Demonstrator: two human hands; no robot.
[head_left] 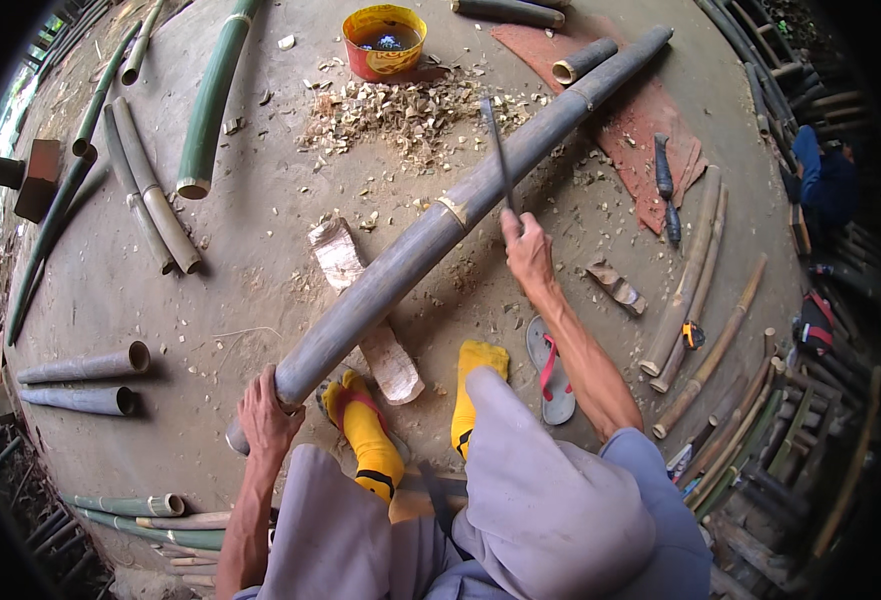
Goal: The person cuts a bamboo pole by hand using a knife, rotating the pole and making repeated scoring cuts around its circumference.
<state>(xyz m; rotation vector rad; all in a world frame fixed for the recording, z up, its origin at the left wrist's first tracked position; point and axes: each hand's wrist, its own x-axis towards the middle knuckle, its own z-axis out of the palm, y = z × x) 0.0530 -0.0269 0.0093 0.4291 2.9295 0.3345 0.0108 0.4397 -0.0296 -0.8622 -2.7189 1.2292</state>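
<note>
Here the left hand wraps its fingers around the near end of a long grey bamboo pole, gripping it just above the person's knee. The pole runs slantwise away from the person, its far end lying on a reddish mat on the dirt floor, and its middle rests on a pale block of split wood. The right hand is closed around the handle of a long thin blade, which stands nearly upright against the far side of the pole near a pale node ring. The person's feet, in yellow socks, sit just beside the block, with a grey sandal with red straps to the right. A heap of wood chips lies beyond the pole, and an orange bucket of dark liquid stands behind that. Green bamboo poles and grey cut lengths lie to the left; thinner sticks lie to the right, near a dark tool on the mat.
</note>
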